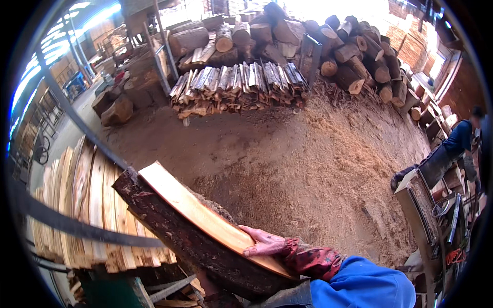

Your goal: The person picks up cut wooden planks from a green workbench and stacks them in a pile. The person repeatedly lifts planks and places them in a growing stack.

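A long bark-edged wood slab (205,218) slants across the lower middle, its pale sawn face up and dark bark along the side toward me. My right hand (263,242), in a red patterned cuff and blue sleeve, grips the slab near its close end, with the thumb on the pale face and the other fingers partly hidden. Below the slab, a reddish patch that looks like part of my left hand (206,283) shows in shadow; its fingers are hidden. The slab's far end lies by a stack of pale sawn boards (95,205).
Curved metal bars (82,223) frame the board stack at left. Split wood (239,82) is piled between posts, with logs (354,56) heaped behind. Sawdust (328,169) covers the ground. At right, another person (452,143) stands by a wood-and-metal bench (418,210).
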Motion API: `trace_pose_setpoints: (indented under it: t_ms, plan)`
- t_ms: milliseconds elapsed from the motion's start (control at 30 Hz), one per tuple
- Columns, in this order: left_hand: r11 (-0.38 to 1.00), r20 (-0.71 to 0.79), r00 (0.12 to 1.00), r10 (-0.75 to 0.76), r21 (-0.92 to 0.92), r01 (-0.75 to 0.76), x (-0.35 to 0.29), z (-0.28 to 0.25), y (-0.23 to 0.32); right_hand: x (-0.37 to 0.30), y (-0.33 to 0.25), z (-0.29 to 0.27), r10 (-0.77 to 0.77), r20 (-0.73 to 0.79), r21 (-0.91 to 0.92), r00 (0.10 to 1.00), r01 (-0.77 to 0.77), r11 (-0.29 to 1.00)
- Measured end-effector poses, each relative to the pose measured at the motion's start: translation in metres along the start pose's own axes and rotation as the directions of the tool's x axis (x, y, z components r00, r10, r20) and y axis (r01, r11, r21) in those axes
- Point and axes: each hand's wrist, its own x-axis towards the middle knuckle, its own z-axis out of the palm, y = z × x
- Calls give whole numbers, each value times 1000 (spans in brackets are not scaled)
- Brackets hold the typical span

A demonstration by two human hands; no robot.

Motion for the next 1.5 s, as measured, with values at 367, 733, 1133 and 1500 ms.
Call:
trace_pose_setpoints:
  t_ms: [367,733,1133,1500]
  plan:
    - [998,12,1000,21,62,-22,206,132,-29,107,-8,-195,47,-157,139,987,-25,990]
    - [995,97,994,-52,95,42,379,271,2,236,-23,-348,94,-197,127,976,-70,989]
    - [972,311,929,-200,183,148,608,349,72,403,-45,-440,73,-420,141,905,-15,990]
    - [944,375,883,-284,272,188,784,431,113,536,-39,-530,111,-495,307,862,55,950]
